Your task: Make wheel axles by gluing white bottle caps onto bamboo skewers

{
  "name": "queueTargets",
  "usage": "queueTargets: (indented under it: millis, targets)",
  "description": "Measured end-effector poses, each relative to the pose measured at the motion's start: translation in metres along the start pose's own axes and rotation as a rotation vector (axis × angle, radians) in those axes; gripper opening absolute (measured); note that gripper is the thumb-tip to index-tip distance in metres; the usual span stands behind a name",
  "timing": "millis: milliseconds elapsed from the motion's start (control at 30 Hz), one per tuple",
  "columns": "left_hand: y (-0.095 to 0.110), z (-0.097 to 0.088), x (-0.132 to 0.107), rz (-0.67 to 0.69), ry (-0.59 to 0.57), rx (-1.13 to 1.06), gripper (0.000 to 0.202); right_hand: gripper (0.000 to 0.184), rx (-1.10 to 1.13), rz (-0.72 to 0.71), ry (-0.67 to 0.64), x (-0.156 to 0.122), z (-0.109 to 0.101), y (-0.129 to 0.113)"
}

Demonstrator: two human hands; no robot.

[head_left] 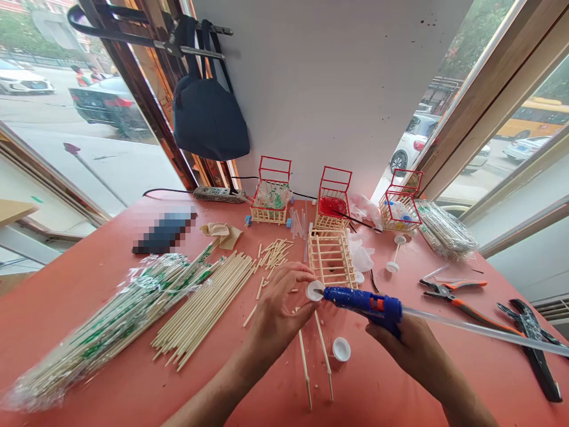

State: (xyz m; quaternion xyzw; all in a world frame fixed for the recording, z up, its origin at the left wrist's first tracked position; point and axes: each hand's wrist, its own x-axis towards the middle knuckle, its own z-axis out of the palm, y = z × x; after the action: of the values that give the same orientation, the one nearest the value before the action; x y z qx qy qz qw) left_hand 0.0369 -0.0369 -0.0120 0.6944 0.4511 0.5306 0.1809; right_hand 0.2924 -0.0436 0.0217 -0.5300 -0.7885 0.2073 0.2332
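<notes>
Between the thumb and fingers of my left hand (280, 302) is a small white bottle cap (313, 290), its hollow side facing the glue gun. My right hand (411, 344) grips a blue hot glue gun (362, 301) with a long clear glue stick (480, 330) coming out of its back. The gun's nozzle reaches into the cap. A second white cap (341, 349) lies on the table below the gun. Two thin wooden sticks (323, 350) lie below my left hand. Just beyond my hands stands a small frame of wooden sticks (331, 258).
Loose sticks (204, 308) and a plastic-wrapped stick bundle (111, 320) lie at the left. Stick-built carts with red rails (271, 201) stand along the back. Pliers (466, 305) and a black cutter (531, 344) lie at the right. A dark bag (211, 118) hangs behind the table.
</notes>
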Motion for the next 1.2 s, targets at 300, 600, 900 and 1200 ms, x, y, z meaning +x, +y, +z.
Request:
queueTargets:
  millis: [300, 600, 900, 1200]
  targets:
    - [0.0004, -0.0006, 0.0009, -0.019, 0.008, 0.011, 0.025, 0.032, 0.012, 0.006, -0.007, 0.0009, -0.0006, 0.0011]
    - [0.0003, 0.0, 0.0006, -0.032, 0.018, 0.001, 0.024, 0.028, 0.017, 0.018, -0.026, 0.0006, -0.0027, -0.0035]
    - [0.0022, -0.0004, 0.0016, 0.0, 0.005, -0.006, 0.021, 0.029, 0.007, 0.008, -0.012, 0.0004, -0.0015, -0.0028]
    - [0.0015, -0.0008, 0.001, -0.02, 0.003, 0.001, 0.025, 0.027, 0.035, 0.024, -0.029, -0.0006, -0.0018, 0.0023]
